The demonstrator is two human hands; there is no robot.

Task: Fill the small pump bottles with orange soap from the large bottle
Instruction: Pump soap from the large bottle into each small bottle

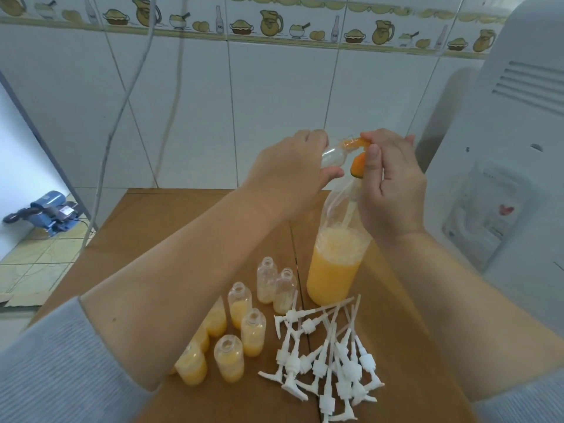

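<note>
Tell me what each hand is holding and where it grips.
Left hand grips a small empty bottle around its body, tilted to the pump. Right hand holds the large bottle's orange pump head.

Small bottles point(244, 325) left of pump heads point(329, 361), large bottle point(332, 270) behind.

Large bottle point(332, 270) upright, half full orange soap; small clear bottle point(122, 154) tilted at its orange pump point(358, 166).
</note>
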